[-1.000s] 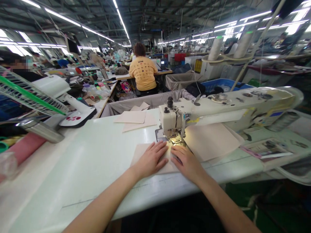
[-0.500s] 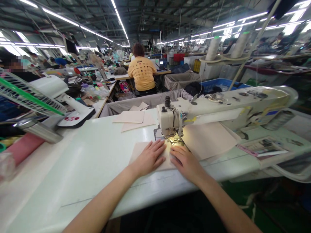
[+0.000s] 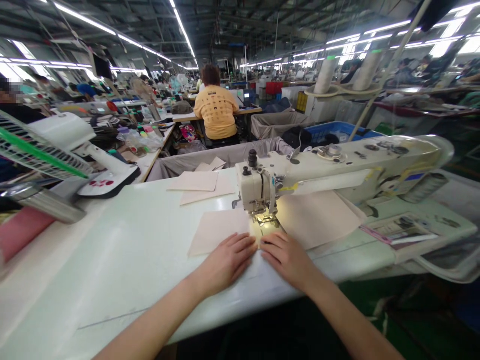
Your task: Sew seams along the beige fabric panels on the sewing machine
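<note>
The left hand (image 3: 225,265) lies open and flat, palm down, with its fingers on the near edge of a pale pink fabric panel (image 3: 217,232). The right hand (image 3: 288,260) is also open and flat, just beside it, though it is hard to tell whether its palm rests on fabric or on the table. Neither hand is closed around anything. The panel lies on a white sewing table (image 3: 112,260), its right corner reaching the lit presser foot (image 3: 265,217) of an industrial sewing machine (image 3: 337,172). A larger pale fabric sheet (image 3: 315,220) lies right of the foot, and two more sheets (image 3: 195,181) sit at the table's far edge, upper left of the machine. Beyond, a grey-lined bin (image 3: 225,156) stands in front of a co-worker in a yellow T-shirt (image 3: 216,107), upper centre.
</note>
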The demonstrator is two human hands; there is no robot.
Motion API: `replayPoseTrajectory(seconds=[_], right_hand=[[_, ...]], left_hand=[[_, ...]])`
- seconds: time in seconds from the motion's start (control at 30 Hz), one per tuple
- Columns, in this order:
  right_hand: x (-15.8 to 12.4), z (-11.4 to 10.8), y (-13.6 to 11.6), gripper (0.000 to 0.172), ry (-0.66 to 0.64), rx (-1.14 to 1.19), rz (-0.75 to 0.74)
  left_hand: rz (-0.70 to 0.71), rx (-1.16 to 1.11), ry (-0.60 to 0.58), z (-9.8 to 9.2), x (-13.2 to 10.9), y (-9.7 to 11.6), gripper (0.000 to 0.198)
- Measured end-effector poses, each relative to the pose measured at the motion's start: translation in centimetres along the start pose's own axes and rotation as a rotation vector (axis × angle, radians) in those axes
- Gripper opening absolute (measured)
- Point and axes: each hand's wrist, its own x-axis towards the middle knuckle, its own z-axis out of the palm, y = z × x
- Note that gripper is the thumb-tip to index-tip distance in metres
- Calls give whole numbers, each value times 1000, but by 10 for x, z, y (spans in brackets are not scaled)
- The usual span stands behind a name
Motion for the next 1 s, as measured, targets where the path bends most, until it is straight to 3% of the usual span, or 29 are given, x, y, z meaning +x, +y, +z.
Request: replayPoseTrajectory(seconds=[0.37,0.53,0.67,0.8,1.0], right_hand=[[38,7,13,13,-29,-91,155],[24,-8,16,13,140,-179,260],[11,-15,23,19,221,-393,429],[10,-16,30,11,169,-477,429],[8,-18,35,15,184,-397,408]], left_hand=[[27,-59,70,-6,25,-52,37],[26,-61,54,-11,34,-67,40],[16,-36,49,-12,36,-69,40],[-65,-2,27,-8,34,-62,40],[-275,38,45,6,27,-46,45]])
